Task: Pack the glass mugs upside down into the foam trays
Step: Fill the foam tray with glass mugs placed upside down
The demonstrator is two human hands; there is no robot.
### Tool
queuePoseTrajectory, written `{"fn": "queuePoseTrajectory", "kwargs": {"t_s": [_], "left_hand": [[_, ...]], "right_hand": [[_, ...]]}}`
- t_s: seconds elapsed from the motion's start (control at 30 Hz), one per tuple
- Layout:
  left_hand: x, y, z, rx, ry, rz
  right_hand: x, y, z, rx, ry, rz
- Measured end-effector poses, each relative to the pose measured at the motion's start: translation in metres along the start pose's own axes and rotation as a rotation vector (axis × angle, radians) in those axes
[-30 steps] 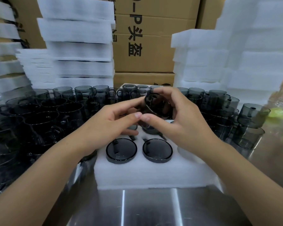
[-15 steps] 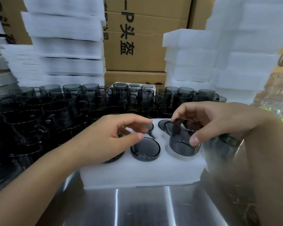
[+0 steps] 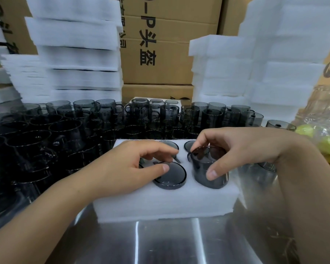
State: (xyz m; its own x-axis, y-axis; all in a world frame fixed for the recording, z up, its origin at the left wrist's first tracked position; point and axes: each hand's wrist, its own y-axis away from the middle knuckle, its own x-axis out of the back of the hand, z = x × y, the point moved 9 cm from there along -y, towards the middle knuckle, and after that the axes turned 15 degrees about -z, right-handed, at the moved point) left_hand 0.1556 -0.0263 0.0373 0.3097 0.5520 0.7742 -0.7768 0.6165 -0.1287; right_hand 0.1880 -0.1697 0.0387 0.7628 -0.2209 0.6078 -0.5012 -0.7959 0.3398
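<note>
A white foam tray (image 3: 166, 204) lies on the steel table in front of me. Several smoky grey glass mugs sit upside down in its holes, one seated mug (image 3: 172, 177) at the front middle. My right hand (image 3: 242, 149) grips another inverted mug (image 3: 208, 168) by its sides, partway down in the front right hole, thumb on its near wall. My left hand (image 3: 133, 168) hovers over the tray's left side with fingers loosely curled, thumb tip at the seated mug's base, holding nothing. It hides the front left hole.
Many loose grey mugs (image 3: 69, 130) crowd the table to the left and behind the tray. Stacks of white foam trays (image 3: 78, 54) rise at back left and back right, cardboard boxes (image 3: 156, 54) between them. A clear plastic bag (image 3: 324, 119) lies at far right.
My right hand carried the mug from mid-air between both hands down to the front right hole and turned it base up. My left hand let go and dropped over the tray's left side.
</note>
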Motion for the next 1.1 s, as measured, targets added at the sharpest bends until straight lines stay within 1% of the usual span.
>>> {"fn": "queuePoseTrajectory", "kwargs": {"t_s": [0.17, 0.3, 0.5, 0.63, 0.83, 1.0, 1.1], "left_hand": [[-0.0004, -0.0003, -0.0015, 0.007, 0.004, -0.004], [-0.0009, -0.0007, -0.0011, 0.009, -0.012, -0.015], [-0.0019, -0.0012, 0.0001, 0.013, -0.038, -0.026], [-0.0012, -0.0008, 0.0000, 0.018, -0.040, -0.021], [-0.0029, -0.0011, 0.0004, 0.022, -0.046, -0.037], [-0.0030, -0.0004, 0.0004, 0.026, -0.040, -0.038], [-0.0033, -0.0008, 0.0001, 0.030, -0.040, -0.043]], "right_hand": [[-0.0005, 0.0003, 0.0010, -0.006, 0.025, 0.002], [-0.0016, 0.0021, 0.0058, -0.060, 0.042, -0.003], [-0.0070, -0.0011, 0.0063, -0.135, 0.155, -0.055], [-0.0090, -0.0016, 0.0042, -0.118, 0.139, -0.063], [-0.0069, -0.0003, 0.0013, -0.104, 0.082, -0.030], [-0.0082, -0.0059, 0.0050, -0.179, 0.207, -0.041], [-0.0075, -0.0071, 0.0072, -0.203, 0.234, -0.044]]}}
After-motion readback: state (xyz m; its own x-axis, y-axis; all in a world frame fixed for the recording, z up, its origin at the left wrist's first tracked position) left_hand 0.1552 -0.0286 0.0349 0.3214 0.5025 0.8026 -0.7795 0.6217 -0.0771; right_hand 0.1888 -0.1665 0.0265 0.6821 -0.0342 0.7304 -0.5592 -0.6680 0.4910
